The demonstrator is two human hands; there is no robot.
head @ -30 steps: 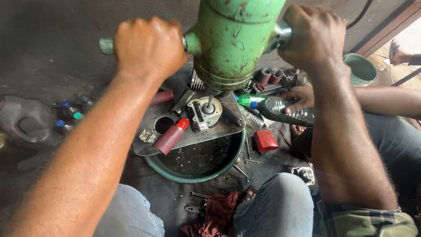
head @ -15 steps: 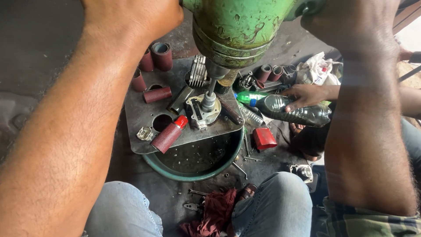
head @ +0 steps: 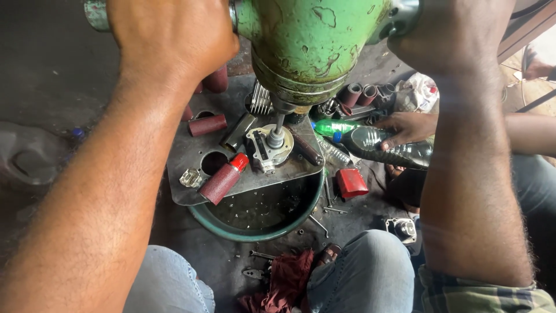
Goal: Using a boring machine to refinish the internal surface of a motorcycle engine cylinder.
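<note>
The big drill body is pale green with chipped, rusty-brown patches, and its side handle is a duller grey-green. Below it, the metal plate is dull grey, the small engine part silvery, the cylinders dark maroon, one with a bright red cap, and the basin has a dark green rim. A small red block, a green-tinted clear bottle, a dark red rag, blue jeans and a green-and-yellow plaid sleeve complete the colours.
</note>
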